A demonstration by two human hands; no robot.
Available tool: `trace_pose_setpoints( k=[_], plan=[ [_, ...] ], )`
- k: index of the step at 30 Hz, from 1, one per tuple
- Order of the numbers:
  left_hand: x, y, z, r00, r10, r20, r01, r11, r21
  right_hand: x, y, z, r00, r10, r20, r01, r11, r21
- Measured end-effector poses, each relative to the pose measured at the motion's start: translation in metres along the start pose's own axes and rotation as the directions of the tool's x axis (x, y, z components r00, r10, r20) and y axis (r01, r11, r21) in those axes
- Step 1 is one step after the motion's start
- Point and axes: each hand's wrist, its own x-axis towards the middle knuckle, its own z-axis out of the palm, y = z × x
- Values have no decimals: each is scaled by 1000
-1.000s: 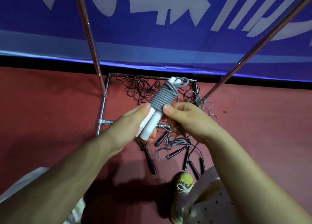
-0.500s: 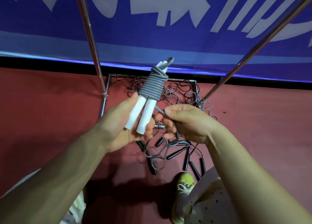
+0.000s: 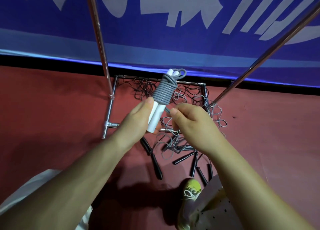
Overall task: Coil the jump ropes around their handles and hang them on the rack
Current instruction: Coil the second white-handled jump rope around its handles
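Head-worn view, looking steeply down — close over hands (image 3: 164, 124)

Coiled jump rope (image 3: 164, 92) above rack base (image 3: 110, 112) — loose ropes (image 3: 181, 146) on floor (image 3: 52, 117) beneath

A blue banner (image 3: 190, 44) with pale lettering hangs behind the red floor (image 3: 43, 117); a yellowish shoe (image 3: 191, 191), seemingly laced, rests on it.

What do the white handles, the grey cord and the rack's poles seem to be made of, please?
White handles: smooth matte tubes, probably plastic. Grey cord: evenly round with a dull sheen, likely PVC or rubber. Rack poles: shiny and mirror-like, apparently chromed or stainless steel.
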Motion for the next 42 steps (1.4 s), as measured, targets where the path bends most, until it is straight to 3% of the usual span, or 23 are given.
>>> trace_pose_setpoints(
  k=[5, 11, 18, 21, 23, 24, 26, 27, 28, 29, 30, 31, 32, 36, 42],
  plan=[
    [-1, -6, 0, 986, 7, 169, -28, 992, 121, -3, 0, -2, 997, 75, -13, -74, 993, 97],
    [2, 0, -7, 957, -152, 248, 129, 986, 108, -2, 4, -3, 992, 129, -4, -125, 969, 214],
    [1, 4, -12, 951, -69, 302, 25, 989, 148, 0, 7, 0, 994, 88, 62, -105, 922, 373],
    [-6, 7, -12, 919, -115, 378, 79, 991, 111, 0, 2, 1, 996, 21, 82, -56, 892, 448],
    [-9, 6, -12, 830, -268, 489, 302, 953, 9, -1, -1, -1, 986, -76, 150, -25, 813, 581],
    [-10, 7, -13, 736, -336, 588, 448, 893, -51, -1, -1, -2, 975, -121, 184, -20, 785, 619],
    [-9, 8, -12, 516, -224, 827, 717, 641, -274, 1, 6, -3, 964, -148, 220, -14, 798, 602],
    [-10, 9, -10, 463, -138, 876, 781, 530, -329, 2, 10, -4, 962, -142, 233, -20, 815, 579],
    [-9, 9, -9, 466, -124, 876, 784, 516, -344, 2, 13, -5, 961, -124, 248, -37, 829, 558],
    [-6, 7, -10, 510, -174, 842, 723, 617, -310, 2, 15, -6, 959, -102, 264, -63, 834, 549],
    [-4, 5, -12, 608, -244, 756, 605, 759, -241, 2, 17, -7, 954, -82, 288, -95, 829, 550],
    [-4, 6, -14, 693, -272, 668, 500, 849, -173, 3, 18, -8, 945, -70, 321, -130, 817, 562],
    [-5, 8, -15, 733, -285, 618, 444, 888, -118, 4, 20, -10, 932, -65, 357, -164, 802, 575],
    [-7, 7, -18, 812, -259, 522, 348, 934, -79, 7, 22, -13, 916, 26, 401, -235, 844, 482],
    [-2, 7, -13, 893, -223, 390, 279, 956, -92, 10, 21, -8, 967, 77, 241, -155, 935, 320]
  ],
)
